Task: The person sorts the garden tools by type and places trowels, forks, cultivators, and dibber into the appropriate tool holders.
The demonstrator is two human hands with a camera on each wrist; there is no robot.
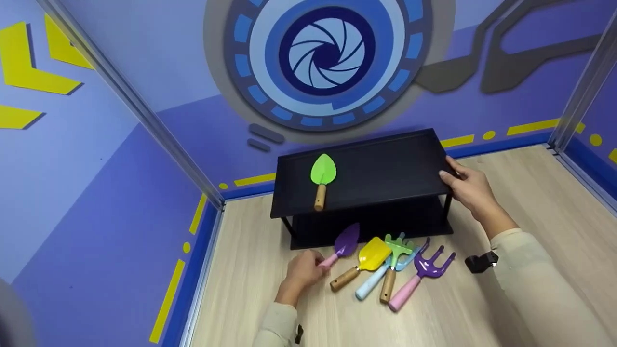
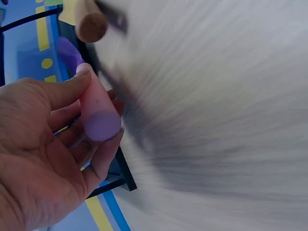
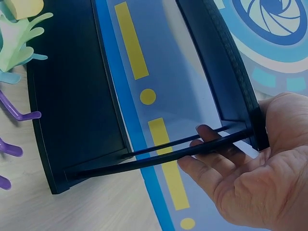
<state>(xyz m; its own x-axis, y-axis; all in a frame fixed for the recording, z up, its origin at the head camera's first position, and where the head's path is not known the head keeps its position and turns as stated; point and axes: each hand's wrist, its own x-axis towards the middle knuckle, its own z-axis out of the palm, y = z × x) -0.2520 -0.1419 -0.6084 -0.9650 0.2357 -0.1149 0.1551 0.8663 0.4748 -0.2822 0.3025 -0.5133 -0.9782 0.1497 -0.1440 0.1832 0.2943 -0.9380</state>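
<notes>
My left hand (image 1: 303,271) pinches the pink handle of a purple trowel (image 1: 347,241), thumb on one side and fingertips on the other; the handle's end (image 2: 102,126) faces the left wrist camera. The trowel's blade points toward the lower tier of a black two-tier shelf (image 1: 381,173). At the shelf's right end, my right hand (image 1: 473,190) grips the upper board, its fingers (image 3: 204,168) reaching under by the side rods. A green trowel (image 1: 323,171) with a wooden handle lies on the top tier, toward the left.
In front of the shelf lie a yellow shovel (image 1: 375,254), a green rake (image 1: 399,248) overlapping a light blue tool (image 1: 371,284), and a purple fork (image 1: 431,265) with a pink handle. Blue printed panels (image 1: 183,125) stand behind and at the sides of the wooden surface (image 1: 250,226).
</notes>
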